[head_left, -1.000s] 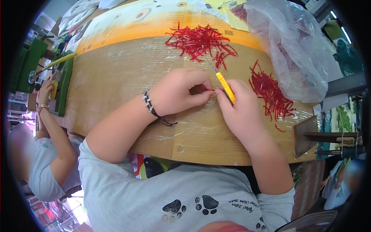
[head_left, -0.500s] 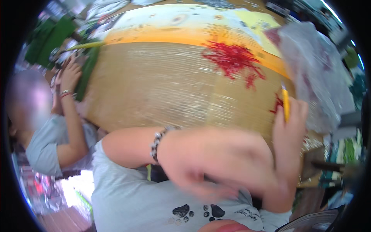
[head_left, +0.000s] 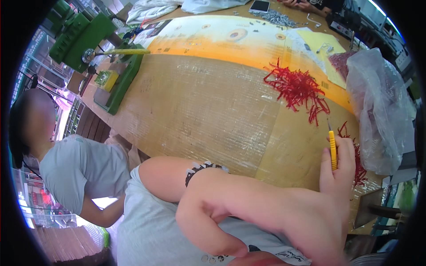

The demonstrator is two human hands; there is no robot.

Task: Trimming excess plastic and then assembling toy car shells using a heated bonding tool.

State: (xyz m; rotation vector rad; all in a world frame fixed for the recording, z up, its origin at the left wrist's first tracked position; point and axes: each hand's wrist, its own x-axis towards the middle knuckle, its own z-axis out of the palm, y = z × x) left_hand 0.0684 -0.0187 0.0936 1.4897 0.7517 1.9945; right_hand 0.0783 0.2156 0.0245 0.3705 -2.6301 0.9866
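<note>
A slim yellow craft knife (head_left: 333,150) with a thin metal tip is held upright between the thumb and fingers of my right hand (head_left: 341,166), above the right side of the table. Just beyond its tip lies a loose heap of red strips (head_left: 298,88). More red strips (head_left: 359,166) show behind my right hand. My left hand (head_left: 230,199), below a beaded bracelet (head_left: 199,172), reaches across in front of my shirt and lies against my right forearm. Its thumb stands apart, and I see nothing in it; its fingertips are hard to separate from the forearm.
Brown board (head_left: 199,106) under clear film covers the table. A green hand press (head_left: 126,82) with a yellow lever stands at the left, near a seated co-worker (head_left: 84,168). A clear plastic bag (head_left: 375,111) slumps at the right. Small grey parts (head_left: 275,18) lie at the back.
My left hand, blurred before, has slowed and sits lower against my right forearm. The co-worker's hands have left the press. The view has shifted; the knife stays in my right hand.
</note>
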